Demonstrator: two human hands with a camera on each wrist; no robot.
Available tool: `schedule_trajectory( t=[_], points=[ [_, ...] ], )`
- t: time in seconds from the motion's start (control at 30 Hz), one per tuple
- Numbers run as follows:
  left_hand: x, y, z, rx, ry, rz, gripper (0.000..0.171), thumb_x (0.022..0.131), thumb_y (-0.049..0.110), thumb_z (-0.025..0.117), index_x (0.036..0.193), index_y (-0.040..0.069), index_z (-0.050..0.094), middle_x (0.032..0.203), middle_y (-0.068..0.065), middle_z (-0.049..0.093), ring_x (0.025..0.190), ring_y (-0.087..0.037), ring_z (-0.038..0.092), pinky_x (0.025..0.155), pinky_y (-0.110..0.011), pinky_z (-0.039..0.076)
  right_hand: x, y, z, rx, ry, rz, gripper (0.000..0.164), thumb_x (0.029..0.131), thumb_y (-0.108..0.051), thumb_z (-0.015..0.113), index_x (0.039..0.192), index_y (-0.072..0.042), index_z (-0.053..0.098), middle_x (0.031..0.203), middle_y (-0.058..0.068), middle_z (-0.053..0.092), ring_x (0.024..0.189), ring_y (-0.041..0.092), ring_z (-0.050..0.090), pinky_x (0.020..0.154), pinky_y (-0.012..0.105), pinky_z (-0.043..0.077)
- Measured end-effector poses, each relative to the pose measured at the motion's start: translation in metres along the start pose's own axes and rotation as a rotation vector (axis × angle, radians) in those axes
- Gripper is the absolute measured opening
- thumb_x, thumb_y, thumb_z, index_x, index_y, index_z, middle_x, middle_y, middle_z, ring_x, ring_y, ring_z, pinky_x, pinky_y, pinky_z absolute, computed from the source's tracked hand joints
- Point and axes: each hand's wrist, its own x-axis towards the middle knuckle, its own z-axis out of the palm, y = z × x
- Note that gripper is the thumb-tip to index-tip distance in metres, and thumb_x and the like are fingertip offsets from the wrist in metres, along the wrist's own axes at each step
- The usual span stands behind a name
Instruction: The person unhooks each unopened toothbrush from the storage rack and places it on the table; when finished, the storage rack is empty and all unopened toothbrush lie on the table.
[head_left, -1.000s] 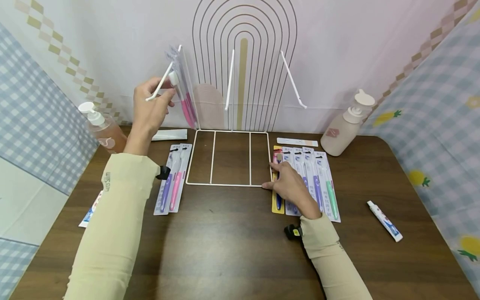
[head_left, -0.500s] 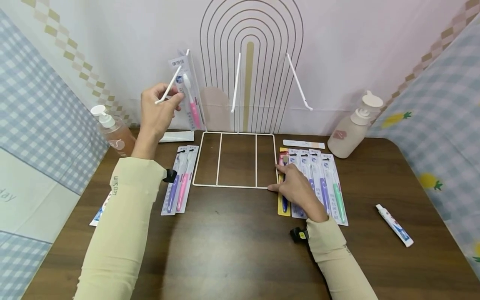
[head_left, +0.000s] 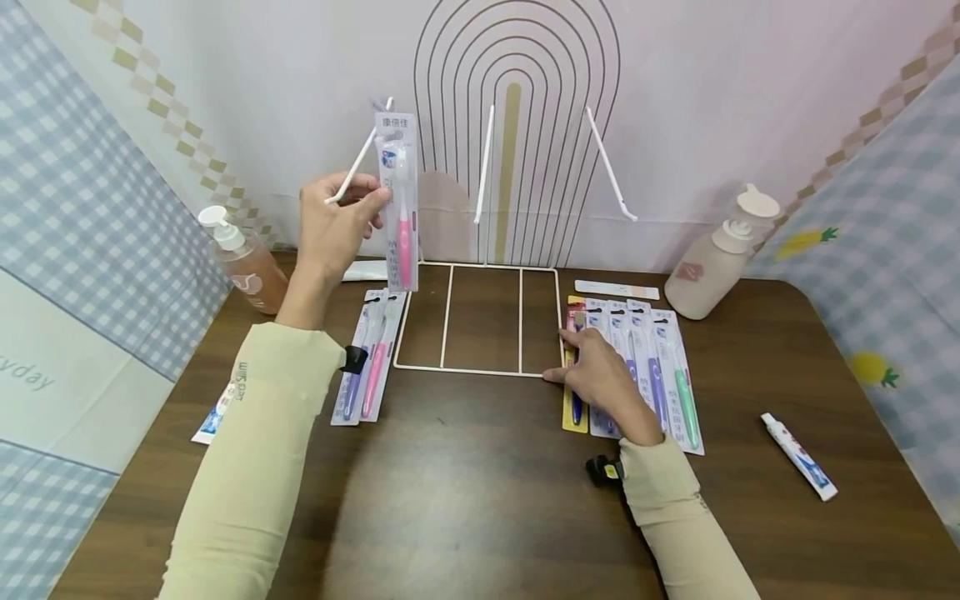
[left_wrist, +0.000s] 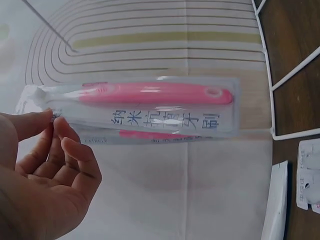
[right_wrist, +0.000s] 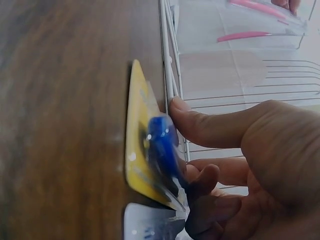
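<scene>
My left hand (head_left: 333, 229) pinches the edge of a pink packaged toothbrush (head_left: 405, 246) between thumb and fingers. The pack hangs upright at the left prong (head_left: 351, 171) of a white wire rack (head_left: 521, 321). Whether the prong runs through its hole is not clear. Behind it, in the left wrist view, hangs a second pink packaged toothbrush (left_wrist: 150, 135). My right hand (head_left: 603, 379) holds the rack's front right base corner with thumb and index finger, over a yellow-backed blue toothbrush pack (head_left: 576, 421). In the right wrist view the thumb (right_wrist: 200, 125) touches the wire.
Purple and pink toothbrush packs (head_left: 375, 379) lie left of the rack; several more, including a green one (head_left: 686, 400), lie right. Pump bottles stand at back left (head_left: 255, 275) and back right (head_left: 705, 271). Toothpaste tubes lie at right (head_left: 798, 457) and left (head_left: 213, 417).
The pink toothbrush pack has turned from edge-on to face the head camera and swung rightward, away from the pack behind it. The right hand keeps its place on the rack corner.
</scene>
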Motion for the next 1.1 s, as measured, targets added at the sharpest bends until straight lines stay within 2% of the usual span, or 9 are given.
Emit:
schedule_trajectory(
  t=[0.1, 0.23, 0.47, 0.57, 0.8, 1.1],
  points=[
    [-0.008, -0.001, 0.0, 0.021, -0.043, -0.005, 0.009, 0.106, 0.007, 0.078, 0.096, 0.007, 0.077, 0.069, 0.012, 0.07, 0.06, -0.004, 0.061, 0.058, -0.016, 0.051, 0.0, 0.001, 0.002, -0.006, 0.002, -0.009, 0.091, 0.094, -0.035, 0.095, 0.17, -0.01, 0.054, 0.15, 0.024, 0.06, 0.088, 0.031, 0.057, 0.07, 0.039, 0.045],
    [-0.025, -0.009, -0.007, 0.052, -0.085, -0.066, 0.009, 0.107, 0.009, 0.077, 0.101, 0.002, 0.078, 0.067, 0.014, 0.067, 0.06, -0.003, 0.058, 0.06, -0.017, 0.05, -0.003, -0.005, 0.0, -0.008, 0.003, -0.02, 0.09, 0.094, -0.035, 0.095, 0.17, -0.008, 0.054, 0.15, 0.025, 0.061, 0.092, 0.03, 0.057, 0.073, 0.037, 0.045],
    [-0.053, -0.043, -0.028, 0.092, -0.098, -0.188, 0.018, 0.108, 0.01, 0.074, 0.11, -0.008, 0.076, 0.065, 0.017, 0.064, 0.06, 0.0, 0.057, 0.06, -0.017, 0.052, -0.01, -0.017, -0.007, 0.0, 0.001, -0.034, 0.09, 0.095, -0.035, 0.095, 0.168, -0.003, 0.054, 0.147, 0.032, 0.06, 0.081, 0.028, 0.05, 0.068, 0.039, 0.04],
    [-0.061, -0.057, -0.039, 0.108, -0.087, -0.224, 0.022, 0.109, 0.008, 0.072, 0.114, -0.013, 0.074, 0.064, 0.016, 0.062, 0.06, 0.0, 0.056, 0.06, -0.017, 0.052, -0.007, -0.012, -0.004, -0.011, 0.008, -0.03, 0.09, 0.095, -0.035, 0.095, 0.168, -0.003, 0.055, 0.147, 0.032, 0.06, 0.079, 0.026, 0.05, 0.067, 0.038, 0.04],
    [-0.074, -0.081, -0.06, 0.172, -0.037, -0.33, 0.029, 0.109, 0.009, 0.069, 0.119, -0.017, 0.074, 0.061, 0.015, 0.059, 0.059, 0.001, 0.053, 0.058, -0.017, 0.05, -0.001, -0.001, -0.002, -0.011, -0.002, -0.021, 0.09, 0.093, -0.036, 0.096, 0.168, -0.006, 0.056, 0.144, 0.028, 0.061, 0.077, 0.026, 0.053, 0.066, 0.039, 0.043],
    [-0.081, -0.108, -0.081, 0.288, -0.085, -0.471, 0.04, 0.112, 0.014, 0.065, 0.135, -0.018, 0.072, 0.077, 0.014, 0.062, 0.066, 0.001, 0.056, 0.062, -0.018, 0.052, 0.001, 0.002, 0.001, -0.022, 0.007, -0.029, 0.089, 0.094, -0.037, 0.095, 0.169, -0.008, 0.056, 0.148, 0.029, 0.06, 0.08, 0.028, 0.054, 0.067, 0.039, 0.044]
  ],
)
